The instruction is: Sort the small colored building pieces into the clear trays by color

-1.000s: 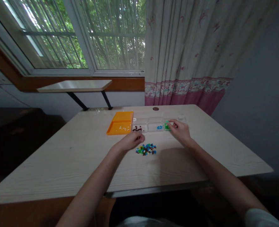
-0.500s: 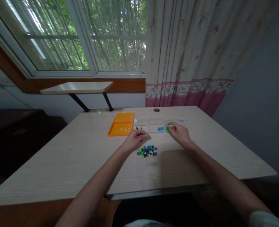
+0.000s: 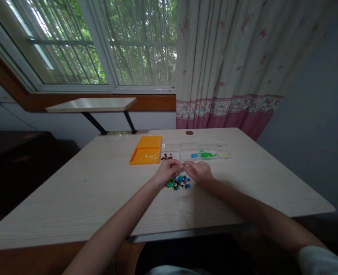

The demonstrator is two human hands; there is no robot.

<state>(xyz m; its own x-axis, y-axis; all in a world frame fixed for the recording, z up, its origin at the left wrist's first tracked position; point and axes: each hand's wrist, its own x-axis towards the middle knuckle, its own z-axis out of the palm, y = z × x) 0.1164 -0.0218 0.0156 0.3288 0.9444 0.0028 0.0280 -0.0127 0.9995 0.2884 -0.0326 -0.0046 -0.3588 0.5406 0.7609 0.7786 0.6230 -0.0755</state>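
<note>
In the head view, your left hand [image 3: 169, 170] and right hand [image 3: 200, 171] meet at the fingertips by the mixed-colour pieces [image 3: 179, 183] on the bench [image 3: 100, 194]; whether either grips one, you cannot tell. Colour sorting seems under way, likely calling next for a fine pinch.

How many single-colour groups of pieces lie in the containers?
5: white pieces in the orange case, then brown pieces, blue pieces, green pieces and yellow pieces, left to right, in the clear trays. Faint groups may be missed.
</note>
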